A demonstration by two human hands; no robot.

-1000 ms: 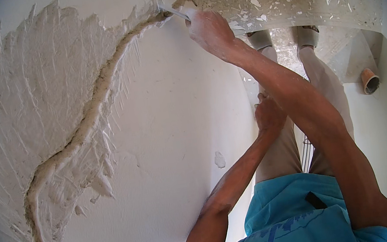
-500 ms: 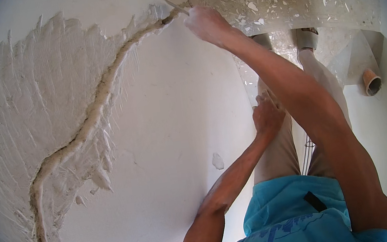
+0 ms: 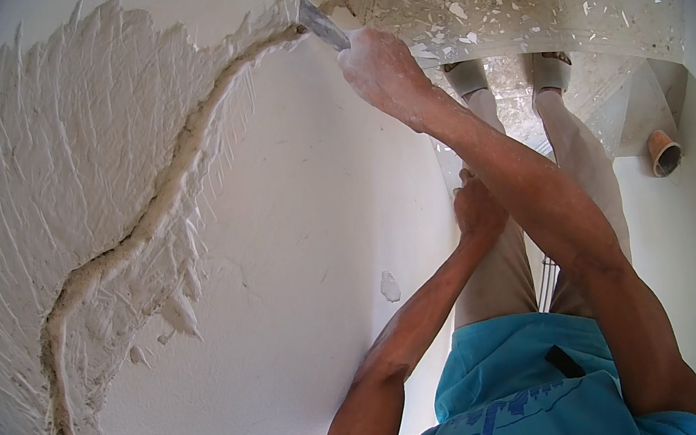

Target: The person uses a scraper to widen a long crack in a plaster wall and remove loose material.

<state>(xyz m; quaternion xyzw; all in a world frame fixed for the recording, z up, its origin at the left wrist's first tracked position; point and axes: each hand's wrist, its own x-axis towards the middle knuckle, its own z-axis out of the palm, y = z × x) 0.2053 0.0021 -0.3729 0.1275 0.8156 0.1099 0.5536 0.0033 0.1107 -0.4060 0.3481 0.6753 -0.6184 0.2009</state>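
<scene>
Your right hand (image 3: 385,70) grips scraper (image 3: 323,25) toward far end of wall crack (image 3: 180,161); edge-on half-second ago, it now shows flat face, so scraping angle likely changed. Left hand (image 3: 478,206) near trouser leg (image 3: 493,290); grip unclear.

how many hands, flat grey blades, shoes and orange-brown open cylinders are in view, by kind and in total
Hands: 2 (right hand, left hand)
Flat grey blade: 1
Shoes: 2 (left shoe, right shoe)
Orange-brown open cylinder: 1
Total: 6
</scene>
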